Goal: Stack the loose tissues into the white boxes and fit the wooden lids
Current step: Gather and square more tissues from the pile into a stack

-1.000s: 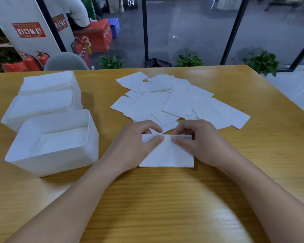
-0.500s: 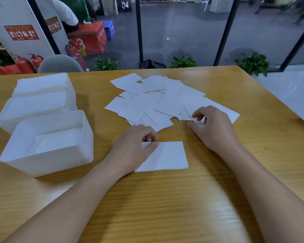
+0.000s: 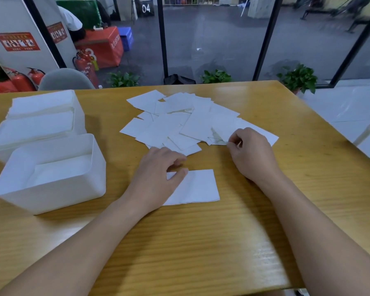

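A small neat stack of white tissues (image 3: 198,186) lies on the wooden table in front of me. My left hand (image 3: 158,178) rests on its left end, thumb and fingers pressing it down. Beyond it spreads a loose pile of white tissues (image 3: 179,120). My right hand (image 3: 251,155) pinches the near right edge of a loose tissue (image 3: 226,129) in that pile. At the left stands an open white box (image 3: 49,197) with tissues low inside. Behind it are two more white boxes (image 3: 30,127), filled with tissues to the top.
The table's right edge (image 3: 329,129) runs close by the pile. A grey chair back (image 3: 65,80) stands behind the far edge, with fire extinguishers and potted plants beyond the glass. No wooden lids are in view.
My right hand left the small stack and moved up and right to the loose pile, where it now pinches a tissue. My left hand stayed on the stack.
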### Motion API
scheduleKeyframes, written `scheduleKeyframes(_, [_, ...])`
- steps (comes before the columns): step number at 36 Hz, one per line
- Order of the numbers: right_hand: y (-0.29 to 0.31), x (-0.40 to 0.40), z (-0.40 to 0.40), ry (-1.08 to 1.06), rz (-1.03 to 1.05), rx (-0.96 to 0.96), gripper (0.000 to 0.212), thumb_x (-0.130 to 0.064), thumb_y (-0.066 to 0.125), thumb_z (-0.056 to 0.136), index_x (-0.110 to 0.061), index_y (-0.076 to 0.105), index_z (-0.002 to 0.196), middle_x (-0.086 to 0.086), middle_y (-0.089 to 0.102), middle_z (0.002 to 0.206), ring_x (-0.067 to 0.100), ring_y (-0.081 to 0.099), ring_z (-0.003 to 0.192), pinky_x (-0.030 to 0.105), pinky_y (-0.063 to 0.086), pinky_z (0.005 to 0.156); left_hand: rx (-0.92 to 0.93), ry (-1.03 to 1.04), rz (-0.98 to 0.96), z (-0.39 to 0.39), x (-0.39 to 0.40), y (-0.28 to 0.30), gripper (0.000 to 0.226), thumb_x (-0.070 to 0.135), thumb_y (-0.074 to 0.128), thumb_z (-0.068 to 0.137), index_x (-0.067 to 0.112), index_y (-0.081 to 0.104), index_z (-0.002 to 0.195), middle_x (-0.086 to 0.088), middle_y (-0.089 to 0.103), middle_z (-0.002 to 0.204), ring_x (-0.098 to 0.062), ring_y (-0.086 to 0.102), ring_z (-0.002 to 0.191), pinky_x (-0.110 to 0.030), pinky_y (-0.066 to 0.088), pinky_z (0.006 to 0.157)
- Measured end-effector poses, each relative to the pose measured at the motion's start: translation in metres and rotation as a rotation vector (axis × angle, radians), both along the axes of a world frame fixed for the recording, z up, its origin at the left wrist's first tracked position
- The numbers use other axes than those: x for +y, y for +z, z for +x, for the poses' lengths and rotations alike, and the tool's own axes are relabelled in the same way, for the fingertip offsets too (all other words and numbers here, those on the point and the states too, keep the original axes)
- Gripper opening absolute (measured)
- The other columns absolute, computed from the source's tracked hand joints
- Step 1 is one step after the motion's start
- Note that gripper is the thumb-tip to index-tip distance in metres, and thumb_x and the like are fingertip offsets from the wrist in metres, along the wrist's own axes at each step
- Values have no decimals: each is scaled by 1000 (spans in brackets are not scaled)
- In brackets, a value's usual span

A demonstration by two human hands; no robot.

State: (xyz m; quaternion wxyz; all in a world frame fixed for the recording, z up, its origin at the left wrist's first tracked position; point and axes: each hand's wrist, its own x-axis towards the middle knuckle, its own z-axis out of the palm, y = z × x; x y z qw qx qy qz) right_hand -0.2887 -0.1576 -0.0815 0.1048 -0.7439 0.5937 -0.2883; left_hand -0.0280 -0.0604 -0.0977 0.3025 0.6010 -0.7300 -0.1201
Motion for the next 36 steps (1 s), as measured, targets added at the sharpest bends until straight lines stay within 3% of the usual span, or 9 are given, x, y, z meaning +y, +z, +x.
scheduleKeyframes(5, [9,27,2,436,165,-246,12,-25,71,101,-29,71,90,-13,75,90,8,68,79,15,49,68,142,57,-72,2,-2,8,56,36,76,102,45,54,153,25,50,140,-6,46,138,-7,41,99])
scheduleKeyframes(8, [9,35,10,609,252,-250,6,-26,71,105,-25,73,100,-10,77,103,16,70,96,26,55,84,93,45,-73,2,-2,10,63,36,78,101,47,51,156,26,38,155,3,33,147,-9,32,107])
scheduleKeyframes(11, [10,37,11,681,288,-296,7,-30,69,107,-24,73,105,-8,77,108,20,70,102,38,58,89,73,18,-85,2,-2,10,44,34,75,103,42,65,145,24,38,160,-4,30,151,-17,30,115])
scheduleKeyframes(14, [10,36,10,652,220,-319,8,-32,71,107,-25,73,106,-7,76,104,20,71,101,35,56,87,83,-14,-165,4,-2,12,15,29,70,108,34,80,118,22,63,139,-6,43,140,-29,38,117])
scheduleKeyframes(18, [12,40,13,643,158,-400,21,-36,82,99,-27,71,115,-7,77,112,21,72,107,25,55,90,116,-29,-202,7,1,15,12,26,67,110,30,79,110,22,73,107,-10,60,114,-35,49,98])
scheduleKeyframes(20, [13,43,14,620,130,-393,33,-40,88,93,-32,71,120,-10,76,117,19,71,110,26,56,92,148,-43,-203,8,2,16,13,24,66,111,28,78,111,20,73,106,-12,65,109,-35,52,93])
scheduleKeyframes(27, [11,42,21,568,155,-521,10,-25,71,104,-28,77,111,-3,76,89,28,68,77,47,54,66,355,-46,-131,13,5,29,12,30,72,107,38,80,110,20,78,109,-8,72,113,-16,51,89])
scheduleKeyframes(30, [7,37,16,543,325,-499,16,-28,70,102,-32,74,117,1,50,64,23,48,56,36,40,54,343,-56,31,27,4,30,12,44,77,101,46,79,113,17,77,101,0,72,103,-21,48,83])
scheduleKeyframes(36, [-2,34,14,523,406,-232,22,-30,75,97,-40,65,114,4,61,66,12,49,57,32,40,57,207,-21,259,41,6,17,20,53,80,96,55,75,116,17,72,104,-6,65,74,-28,51,77])
